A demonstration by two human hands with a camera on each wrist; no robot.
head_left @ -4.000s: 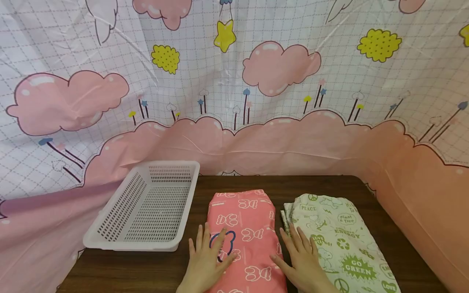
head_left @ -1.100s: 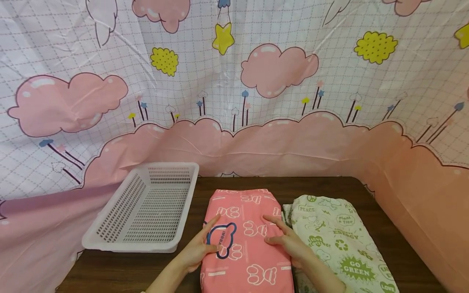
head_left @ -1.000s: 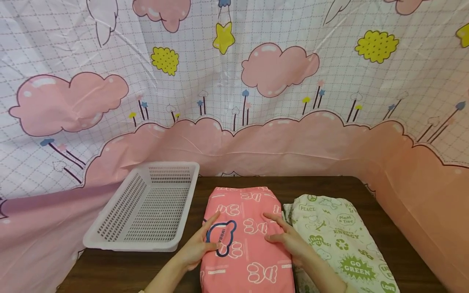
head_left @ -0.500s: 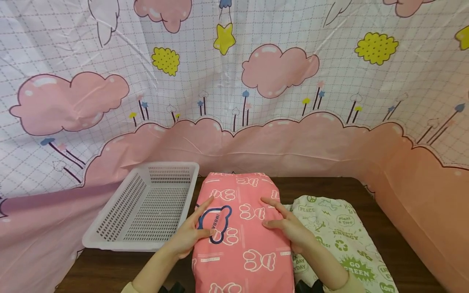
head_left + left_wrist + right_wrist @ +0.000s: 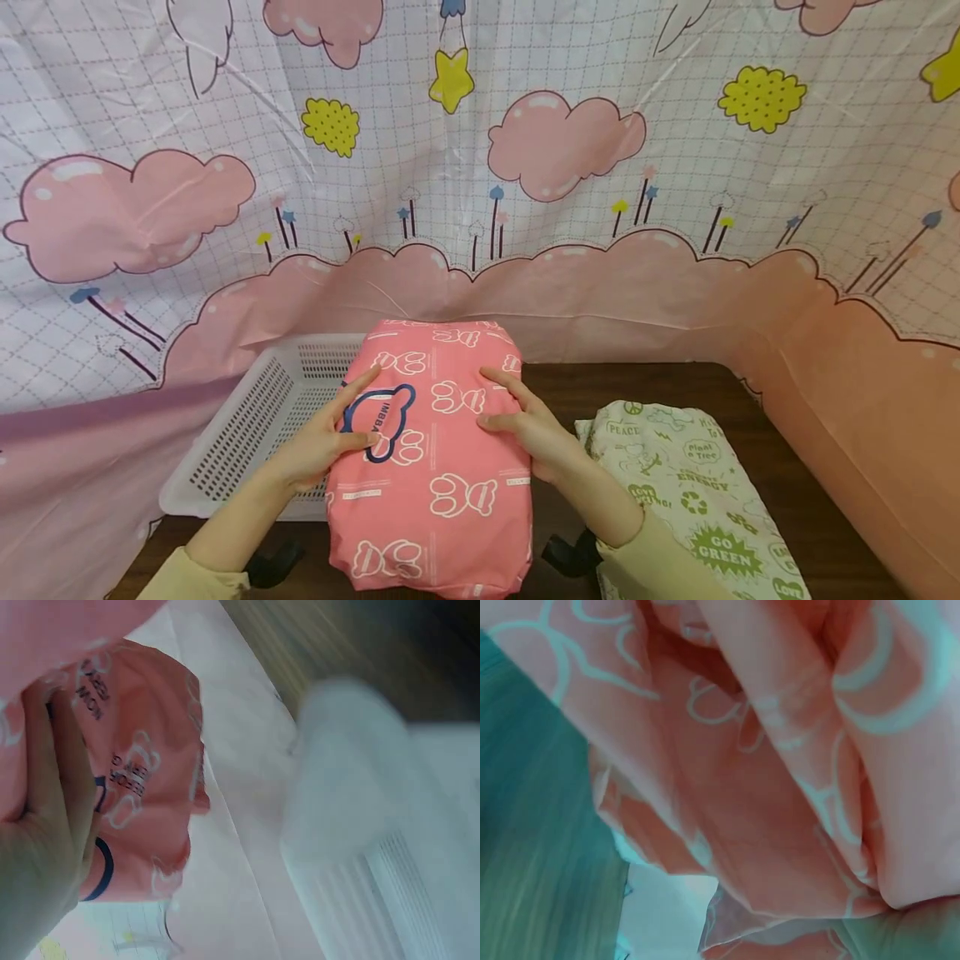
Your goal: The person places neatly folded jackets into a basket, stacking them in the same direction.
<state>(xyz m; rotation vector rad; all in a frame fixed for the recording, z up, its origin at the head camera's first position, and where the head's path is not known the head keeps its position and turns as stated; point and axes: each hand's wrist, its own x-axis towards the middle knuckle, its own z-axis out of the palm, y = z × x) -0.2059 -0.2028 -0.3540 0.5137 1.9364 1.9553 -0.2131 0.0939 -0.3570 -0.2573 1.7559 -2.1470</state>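
Observation:
A folded pink cloth with white bear prints and a blue bear outline is held up off the table between both hands. My left hand grips its left edge, thumb on top. My right hand grips its right edge. The cloth hangs partly over the near right corner of the white slotted basket. In the left wrist view the pink cloth shows beside my fingers, with the blurred basket below. The right wrist view is filled with folds of the pink cloth.
A folded white cloth with green prints lies on the dark wooden table at the right. A pink and white cartoon curtain hangs around the back and sides of the table.
Both hands took the pink cloth by its sides, lifted it off the table and carried it left and up, over the basket's corner. The green-print cloth stayed put.

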